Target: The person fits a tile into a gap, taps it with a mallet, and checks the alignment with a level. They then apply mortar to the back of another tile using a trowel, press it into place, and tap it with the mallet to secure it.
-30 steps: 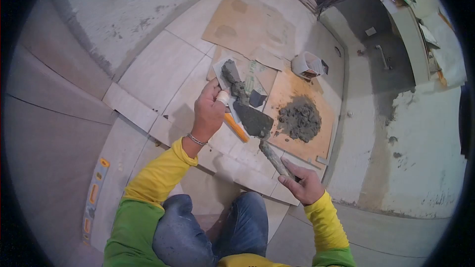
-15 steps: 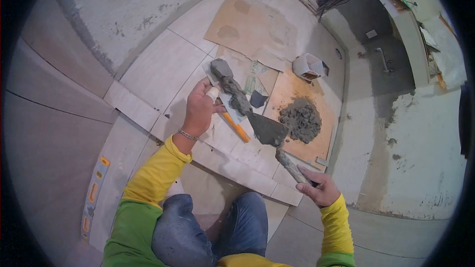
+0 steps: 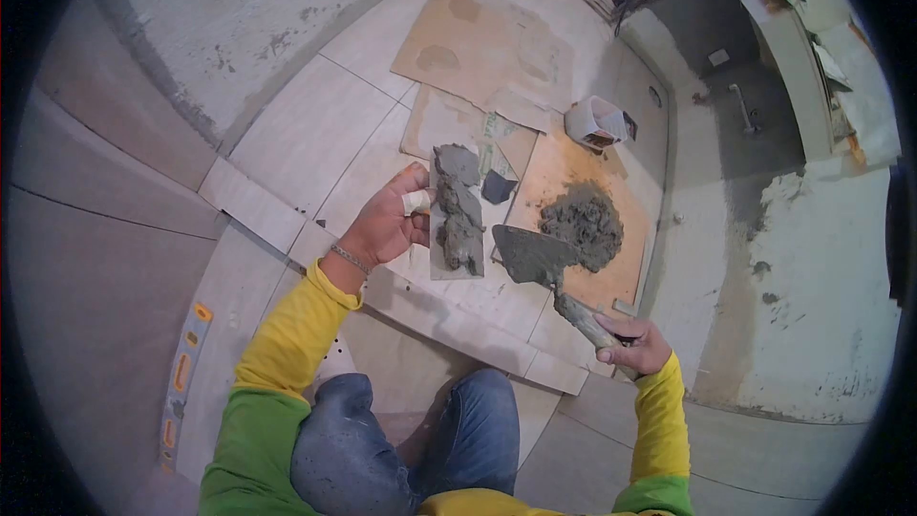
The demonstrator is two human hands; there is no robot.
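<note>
My left hand [image 3: 392,217] grips the left edge of a narrow tile strip [image 3: 470,274], its thumb wrapped in white tape. Grey mortar [image 3: 458,210] lies in a lumpy ridge along the strip. My right hand [image 3: 638,346] is closed round the handle of a trowel [image 3: 530,253], whose mortar-smeared blade is just right of the strip, apart from it. Beyond the blade, a heap of mortar [image 3: 585,220] sits on an orange-brown board [image 3: 626,279].
A white container [image 3: 594,121] stands at the board's far end. Cardboard [image 3: 487,48] covers floor tiles ahead. A dark fragment [image 3: 498,187] lies near the strip. A spirit level [image 3: 181,373] rests at the left. A pipe fitting [image 3: 742,107] projects from the right wall.
The strip has turned more upright in view and its mortar has shifted with it. The trowel has moved right, away from the mortar ridge. The orange handle below my left hand is no longer visible.
</note>
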